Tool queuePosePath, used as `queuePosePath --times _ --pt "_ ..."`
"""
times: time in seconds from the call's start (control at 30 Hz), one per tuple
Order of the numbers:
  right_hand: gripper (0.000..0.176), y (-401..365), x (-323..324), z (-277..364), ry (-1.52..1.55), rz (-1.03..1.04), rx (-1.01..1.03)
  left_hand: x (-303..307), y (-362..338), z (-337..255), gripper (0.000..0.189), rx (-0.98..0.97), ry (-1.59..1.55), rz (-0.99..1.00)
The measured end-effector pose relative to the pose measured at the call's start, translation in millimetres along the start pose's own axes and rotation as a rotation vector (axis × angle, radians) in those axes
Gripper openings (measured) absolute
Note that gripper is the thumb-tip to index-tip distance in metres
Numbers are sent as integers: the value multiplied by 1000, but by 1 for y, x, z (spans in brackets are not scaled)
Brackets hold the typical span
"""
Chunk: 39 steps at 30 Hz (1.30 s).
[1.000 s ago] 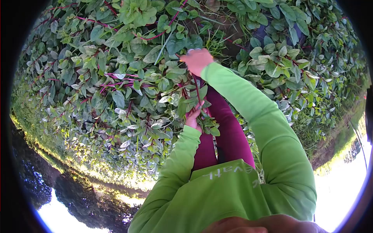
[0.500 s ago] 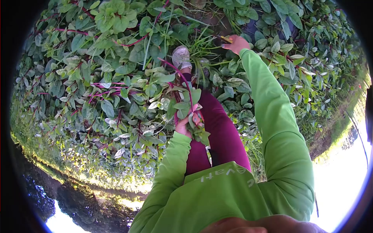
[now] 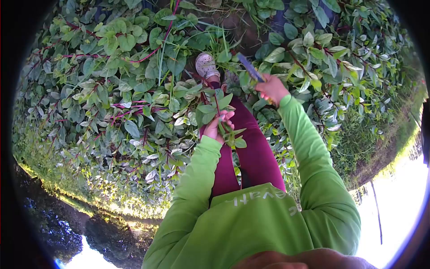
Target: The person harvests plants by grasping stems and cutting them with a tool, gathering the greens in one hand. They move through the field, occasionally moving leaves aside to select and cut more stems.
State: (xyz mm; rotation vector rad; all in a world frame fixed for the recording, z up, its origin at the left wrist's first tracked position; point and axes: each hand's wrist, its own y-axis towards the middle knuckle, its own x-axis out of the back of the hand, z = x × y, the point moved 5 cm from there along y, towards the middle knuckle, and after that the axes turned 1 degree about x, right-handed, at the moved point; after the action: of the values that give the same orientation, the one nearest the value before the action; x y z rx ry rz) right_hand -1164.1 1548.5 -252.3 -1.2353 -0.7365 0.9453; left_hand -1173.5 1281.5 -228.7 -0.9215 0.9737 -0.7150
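My left hand (image 3: pixel 217 126) is closed around a leafy cutting with a dark red stem (image 3: pixel 216 102), held over my thighs. Green leaves stick out above and below the fingers. To the right, my right hand (image 3: pixel 272 89) grips a knife (image 3: pixel 250 68) whose bluish blade points up and left toward the plants beyond my shoe. The knife does not touch the cutting. Part of its handle is hidden in the fist.
Dense leafy plants (image 3: pixel 98 94) with magenta stems surround my legs. A light clog (image 3: pixel 207 65) stands among grass at the centre top. Dark soil (image 3: pixel 237 29) shows beyond it.
My right hand has drawn back down toward me, and the knife blade now shows clearly. The cutting in my left hand has shifted, with its long magenta stem no longer arching up.
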Motion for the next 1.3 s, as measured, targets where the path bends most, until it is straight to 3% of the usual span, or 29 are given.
queuePosePath --times 0.1,0.2,0.3,0.33,0.37,0.43,0.5,0.6,0.7,0.77,0.8,0.83,0.9,0.93,0.97,1.03,1.1,1.17,1.2,1.3 --pt "26 -60 -44 -8 -26 158 32 -22 9 6 18 12 -2 35" --pt "28 -103 -81 -3 -187 195 82 -36 6 -1 25 -300 195 -270" --pt "34 -113 -83 15 -330 393 -10 -27 -2 -17 28 -255 377 -191" --pt "37 -103 -75 24 -400 343 33 -16 -8 -22 31 -160 381 -66" --pt "40 -90 -68 33 -469 290 77 -17 -17 -28 31 -163 383 -66" --pt "42 -46 -49 52 -916 -219 509 -26 -39 -31 23 -77 388 -63" --pt "40 -4 -58 76 -1032 -267 403 -25 -49 -31 28 -102 440 -56" --pt "32 48 -100 105 -1242 -275 516 -11 -61 -22 40 6 472 -43" --pt "26 96 -126 109 -1502 -186 535 -21 -84 -20 39 57 408 -73" --pt "24 116 -119 99 -1753 -46 392 -22 -98 -24 37 34 335 -78" --pt "25 116 -106 103 -1746 -38 379 -15 -105 -29 36 26 282 -63" --pt "25 104 -92 111 -1715 -34 529 -7 -111 -33 34 17 228 -46" --pt "27 95 -52 125 -1820 -244 396 12 -124 -35 37 42 96 -39" --pt "28 95 -21 132 -1653 -286 334 17 -131 -38 38 25 162 -7" --pt "33 93 2 136 -1671 -278 297 20 -139 -39 39 6 227 22" --pt "35 82 10 148 -1479 -301 376 18 -153 -40 39 -17 234 25" --pt "34 54 -50 176 -1413 -201 346 10 -155 -38 36 -29 79 96" --pt "34 53 -129 183 -1318 -141 756 0 -148 -42 34 -27 -39 204" --pt "44 54 -172 182 -1155 -139 987 -9 -145 -46 32 -40 -56 202" --pt "59 42 -299 207 -1023 79 1085 -11 -134 -58 26 -94 -165 234"
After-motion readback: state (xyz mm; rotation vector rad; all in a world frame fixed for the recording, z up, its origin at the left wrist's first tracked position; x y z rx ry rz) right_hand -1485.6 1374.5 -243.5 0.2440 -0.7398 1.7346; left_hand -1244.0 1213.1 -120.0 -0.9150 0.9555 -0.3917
